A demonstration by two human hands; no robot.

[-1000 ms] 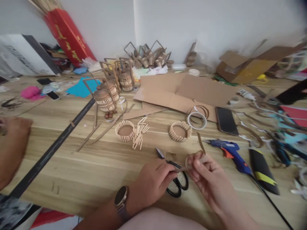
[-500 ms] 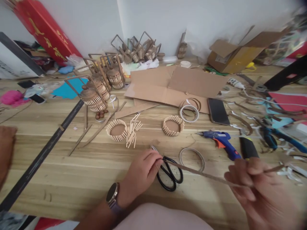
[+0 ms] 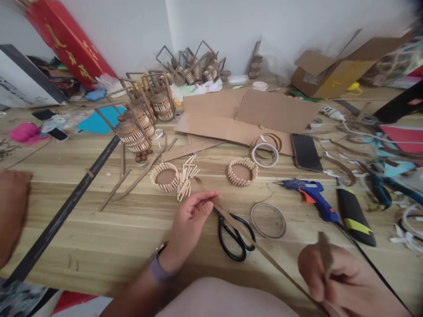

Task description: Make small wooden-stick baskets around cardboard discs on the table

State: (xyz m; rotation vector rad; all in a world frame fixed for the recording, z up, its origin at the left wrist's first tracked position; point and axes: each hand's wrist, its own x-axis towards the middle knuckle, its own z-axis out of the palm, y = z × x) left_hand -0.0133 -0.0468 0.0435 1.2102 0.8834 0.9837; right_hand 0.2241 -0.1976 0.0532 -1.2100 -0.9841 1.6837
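Note:
My left hand (image 3: 191, 222) pinches a long thin brown strip (image 3: 272, 259) near one end, and a short tail of it sticks out past the fingertips. From there the strip slants down to my right hand (image 3: 346, 279), whose fingers are closed on it, with a brown piece poking up. Black-handled scissors (image 3: 233, 244) lie below the strip, their blades partly hidden by my left hand. Beyond that hand are a pile of short wooden sticks (image 3: 187, 180) and a ring of upright sticks (image 3: 164, 177) on a brown base. A similar stick ring (image 3: 243, 171) stands to the right.
A tape roll (image 3: 268, 220), blue glue gun (image 3: 310, 196) and black-and-yellow case (image 3: 356, 218) lie rightward. Behind are a phone (image 3: 306, 152), cardboard sheets (image 3: 211, 114) and small handled baskets (image 3: 132, 134). Another person's arm (image 3: 13, 211) rests at far left.
My left hand has lifted slightly and turned, showing the strip's end past the fingers. My right hand has moved down and toward me, so the strip slopes more steeply. The view has shifted slightly.

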